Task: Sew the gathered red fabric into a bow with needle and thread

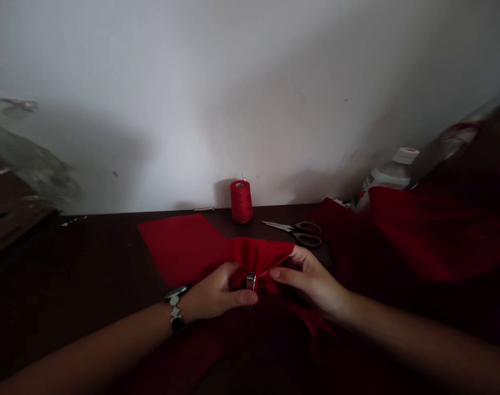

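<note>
A red cloth (pixel 260 252), gathered into folds, is held between my two hands above the dark table. My left hand (pixel 217 293) is closed on its left side, thumb pointing right across the lower folds. Beside that thumb, at the gather, sits a small silver buckle-like metal piece (pixel 251 281); how it is fixed is hidden. My right hand (pixel 305 274) pinches the right side of the cloth between thumb and fingers. Loose cloth hangs below both hands into shadow. Behind my left hand, a flat red fabric piece (pixel 184 241) lies on the table.
A red thread cone (pixel 242 203) stands against the white wall, and scissors (pixel 301 231) lie to its right. A small metal item (pixel 203 209) is by the wall. At the right are a white-capped bottle (pixel 387 173) and heaped red fabric (pixel 434 236). Clear plastic (pixel 23 142) is at left.
</note>
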### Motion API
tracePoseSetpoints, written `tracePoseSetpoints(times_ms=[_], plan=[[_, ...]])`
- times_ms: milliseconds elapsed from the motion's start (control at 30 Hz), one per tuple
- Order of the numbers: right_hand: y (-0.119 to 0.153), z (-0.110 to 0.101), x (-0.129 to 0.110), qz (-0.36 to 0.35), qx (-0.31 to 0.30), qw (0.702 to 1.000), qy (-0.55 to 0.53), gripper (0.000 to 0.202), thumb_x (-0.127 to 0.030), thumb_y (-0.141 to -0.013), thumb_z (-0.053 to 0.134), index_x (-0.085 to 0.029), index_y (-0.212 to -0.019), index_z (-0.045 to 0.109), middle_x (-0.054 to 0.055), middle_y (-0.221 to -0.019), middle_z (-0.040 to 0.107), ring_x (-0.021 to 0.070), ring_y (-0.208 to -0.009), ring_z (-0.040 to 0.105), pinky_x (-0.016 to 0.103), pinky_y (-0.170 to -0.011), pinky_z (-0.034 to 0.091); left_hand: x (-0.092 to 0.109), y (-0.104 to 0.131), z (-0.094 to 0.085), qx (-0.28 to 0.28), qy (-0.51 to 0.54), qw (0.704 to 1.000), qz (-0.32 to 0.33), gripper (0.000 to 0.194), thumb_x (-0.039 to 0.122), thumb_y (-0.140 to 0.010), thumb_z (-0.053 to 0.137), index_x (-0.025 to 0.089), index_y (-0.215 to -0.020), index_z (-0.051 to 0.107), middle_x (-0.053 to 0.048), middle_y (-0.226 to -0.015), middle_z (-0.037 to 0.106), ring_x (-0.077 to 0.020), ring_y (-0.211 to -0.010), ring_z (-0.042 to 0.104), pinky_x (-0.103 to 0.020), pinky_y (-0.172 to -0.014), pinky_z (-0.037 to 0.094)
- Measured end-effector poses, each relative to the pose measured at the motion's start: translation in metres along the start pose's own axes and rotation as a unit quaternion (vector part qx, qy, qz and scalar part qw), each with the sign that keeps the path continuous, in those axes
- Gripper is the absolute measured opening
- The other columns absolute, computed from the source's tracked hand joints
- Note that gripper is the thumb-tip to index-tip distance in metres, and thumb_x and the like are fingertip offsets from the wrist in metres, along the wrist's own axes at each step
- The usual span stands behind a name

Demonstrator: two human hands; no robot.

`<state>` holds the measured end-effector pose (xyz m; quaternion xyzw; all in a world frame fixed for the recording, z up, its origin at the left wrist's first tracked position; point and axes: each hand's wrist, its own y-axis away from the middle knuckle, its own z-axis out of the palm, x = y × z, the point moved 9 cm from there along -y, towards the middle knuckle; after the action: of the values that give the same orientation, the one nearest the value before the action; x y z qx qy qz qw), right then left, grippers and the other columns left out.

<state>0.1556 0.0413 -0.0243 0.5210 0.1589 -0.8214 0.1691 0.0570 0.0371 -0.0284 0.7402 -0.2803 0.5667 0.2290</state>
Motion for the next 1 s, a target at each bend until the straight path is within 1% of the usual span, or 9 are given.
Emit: tracePoseSetpoints(times_ms=[133,267,333,400,467,567,800,933,1000], plan=[[0.001,0.001,0.008,0.030,-0.006,0.997,-0.065,0.023,-0.015,-0.071,0.071,-0.018,-0.093,0.069,0.001,-0.084,0.071,0.0119,-0.077,0.064,0.027,-0.077,0.048,-0.003,0.000,0.001,-0.004,0.017,1.000,-0.008,0.052,0.067,-0.073,0.061,0.016,-0.075,0.050,0.004,-0.067,0.044,-0.0096,-0.061,0.036,-0.022,-0.059,0.039],[0.000,0.004,0.012,0.064,-0.006,0.991,-0.121,0.026,-0.008,-0.064,0.069,-0.018,-0.088,0.068,-0.001,-0.078,0.069,0.0105,-0.070,0.061,0.025,-0.074,0.047,-0.002,0.000,0.000,-0.005,0.002,1.000,0.000,0.047,0.062,-0.076,0.062,0.017,-0.077,0.050,0.004,-0.068,0.044,-0.0100,-0.063,0.037,-0.023,-0.062,0.040],[-0.002,0.004,0.015,0.079,-0.006,0.988,-0.132,0.019,-0.010,-0.063,0.070,-0.018,-0.080,0.068,-0.002,-0.071,0.067,0.0096,-0.065,0.059,0.023,-0.070,0.047,0.000,0.001,0.001,-0.013,-0.002,1.000,0.012,0.044,0.059,-0.077,0.062,0.017,-0.079,0.051,0.003,-0.072,0.047,-0.0109,-0.066,0.041,-0.024,-0.068,0.042],[-0.004,0.003,0.018,0.083,-0.003,0.988,-0.134,0.011,-0.015,-0.064,0.074,-0.017,-0.073,0.067,-0.002,-0.064,0.064,0.0085,-0.060,0.055,0.020,-0.064,0.045,0.003,0.001,0.002,-0.022,-0.001,0.999,0.030,0.044,0.059,-0.078,0.062,0.017,-0.081,0.052,0.001,-0.081,0.052,-0.0132,-0.075,0.047,-0.027,-0.077,0.044],[-0.006,0.002,0.020,0.081,0.001,0.987,-0.137,0.015,-0.022,-0.064,0.079,-0.017,-0.070,0.066,-0.003,-0.060,0.061,0.0074,-0.056,0.051,0.019,-0.058,0.043,0.004,0.002,0.003,-0.020,-0.002,0.999,0.044,0.046,0.061,-0.078,0.061,0.016,-0.088,0.055,-0.003,-0.093,0.056,-0.0173,-0.088,0.051,-0.031,-0.086,0.043],[-0.008,0.003,0.023,0.085,0.007,0.986,-0.141,0.023,-0.026,-0.060,0.084,-0.016,-0.069,0.065,-0.005,-0.057,0.058,0.0053,-0.051,0.045,0.017,-0.053,0.040,0.003,0.002,0.003,-0.018,-0.001,0.999,0.042,0.055,0.063,-0.077,0.061,0.017,-0.105,0.057,-0.006,-0.105,0.058,-0.0209,-0.101,0.051,-0.034,-0.093,0.042],[-0.014,0.008,0.026,0.117,0.002,0.986,-0.117,0.022,-0.012,-0.053,0.083,-0.014,-0.065,0.064,-0.006,-0.056,0.060,0.0027,-0.048,0.047,0.013,-0.046,0.037,-0.002,0.001,0.008,-0.038,-0.001,0.998,0.042,0.061,0.062,-0.078,0.060,0.017,-0.118,0.053,-0.007,-0.112,0.059,-0.0205,-0.102,0.053,-0.036,-0.096,0.041],[-0.016,0.006,0.025,0.116,-0.005,0.989,-0.093,0.022,-0.010,-0.054,0.082,-0.014,-0.068,0.065,-0.007,-0.055,0.060,0.0022,-0.048,0.048,0.013,-0.047,0.038,-0.002,0.000,0.010,-0.049,0.001,0.998,0.032,0.060,0.063,-0.080,0.057,0.017,-0.117,0.052,-0.008,-0.114,0.057,-0.0215,-0.104,0.052,-0.038,-0.097,0.041],[-0.016,0.007,0.022,0.107,-0.015,0.991,-0.084,0.021,-0.011,-0.055,0.082,-0.014,-0.068,0.066,-0.007,-0.055,0.060,0.0023,-0.048,0.047,0.013,-0.047,0.039,-0.001,-0.001,0.011,-0.054,-0.001,0.998,0.031,0.056,0.063,-0.080,0.057,0.018,-0.112,0.053,-0.006,-0.108,0.058,-0.0203,-0.099,0.053,-0.036,-0.094,0.042]])
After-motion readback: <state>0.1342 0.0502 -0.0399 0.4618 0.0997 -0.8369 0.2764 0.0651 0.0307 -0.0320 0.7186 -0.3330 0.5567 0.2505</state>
